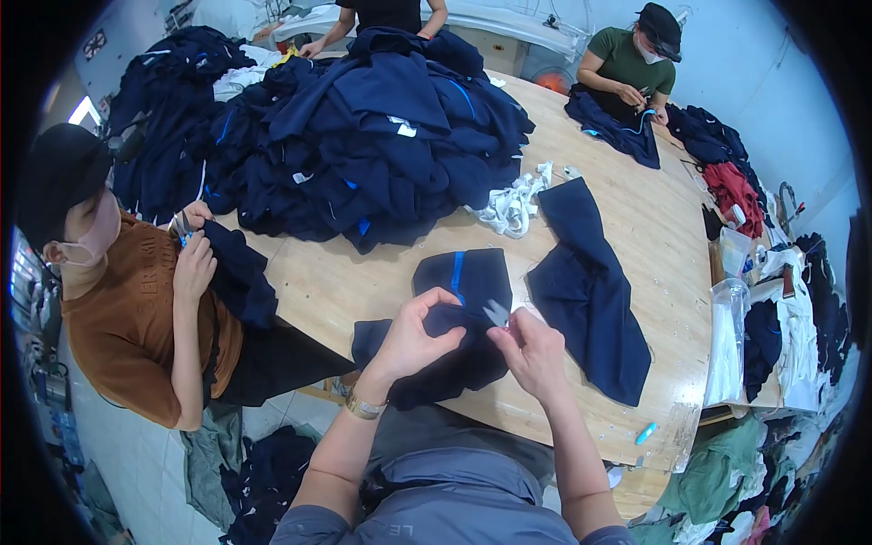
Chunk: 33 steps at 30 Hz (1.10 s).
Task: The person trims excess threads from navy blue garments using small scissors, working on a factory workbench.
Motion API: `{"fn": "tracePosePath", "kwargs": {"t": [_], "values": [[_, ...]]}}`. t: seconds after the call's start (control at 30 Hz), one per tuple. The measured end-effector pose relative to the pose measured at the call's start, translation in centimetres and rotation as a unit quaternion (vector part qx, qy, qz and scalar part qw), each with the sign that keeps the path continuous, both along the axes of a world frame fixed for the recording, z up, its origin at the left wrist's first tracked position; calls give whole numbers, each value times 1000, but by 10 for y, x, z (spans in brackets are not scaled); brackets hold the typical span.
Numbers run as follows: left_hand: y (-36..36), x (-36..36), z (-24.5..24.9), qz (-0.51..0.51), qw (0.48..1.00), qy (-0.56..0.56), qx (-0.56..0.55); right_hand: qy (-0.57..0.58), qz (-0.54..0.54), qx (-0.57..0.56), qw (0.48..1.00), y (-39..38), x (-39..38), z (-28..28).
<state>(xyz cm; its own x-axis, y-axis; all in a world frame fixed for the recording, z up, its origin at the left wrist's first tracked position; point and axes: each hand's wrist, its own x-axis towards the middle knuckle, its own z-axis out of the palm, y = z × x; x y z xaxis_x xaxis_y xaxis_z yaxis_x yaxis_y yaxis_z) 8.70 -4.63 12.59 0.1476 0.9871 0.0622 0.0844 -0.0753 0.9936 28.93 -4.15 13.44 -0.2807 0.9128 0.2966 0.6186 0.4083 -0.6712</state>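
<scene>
A navy garment (481, 272) with a bright blue stripe lies in front of me, partly on the table and partly over its near edge. My left hand (413, 341) grips the garment just below the stripe, thumb and forefinger curved around a fold of cloth. In my right hand (531, 352) are small thread snips (496, 312), blades pointing up and left over the garment. Their handles are hidden by my fingers. To the right, a second navy garment (590, 291) lies flat on the table.
A big heap of navy garments (363, 136) covers the far left of the wooden table (677, 300). White strips (513, 207) lie beside it. A blue tool (646, 433) rests near the right front edge. Three co-workers stand around the table; one in brown (150, 318) is close on my left.
</scene>
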Motion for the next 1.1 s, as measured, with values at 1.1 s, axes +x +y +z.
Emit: {"fn": "tracePosePath", "kwargs": {"t": [1.1], "values": [[26,-32,-34,236,883,341,220,377,120,-271,878,57,-39,-99]]}}
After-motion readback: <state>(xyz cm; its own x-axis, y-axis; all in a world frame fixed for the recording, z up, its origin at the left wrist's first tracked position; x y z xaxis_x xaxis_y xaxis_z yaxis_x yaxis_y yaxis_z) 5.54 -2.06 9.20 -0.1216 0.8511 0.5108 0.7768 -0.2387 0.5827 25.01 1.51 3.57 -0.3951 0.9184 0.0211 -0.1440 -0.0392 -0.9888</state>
